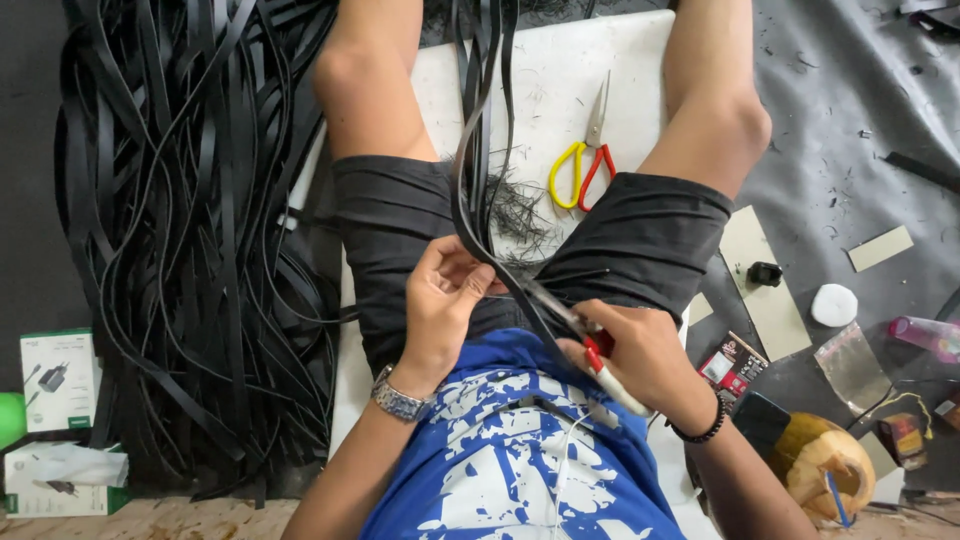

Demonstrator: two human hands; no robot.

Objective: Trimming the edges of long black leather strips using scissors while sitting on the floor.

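Soft, even daylight is filling the frame; shadows are staying faint, focus is holding sharp, edges are bending slightly.

Beneath me: a white board [560, 80] over my dark grey floor mat [840, 130]; wooden flooring [150, 518] at its edge.

Cutter blade [553, 303] behind black strips [478, 200]; strip ends off-frame.

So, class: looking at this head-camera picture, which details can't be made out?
- Head view: cutting tip of the red-and-white-handled tool, hidden by the right hand.
- Far ends of the black rubber strips, cut off by the top edge.
- What the left hand pinches beneath its fingers.
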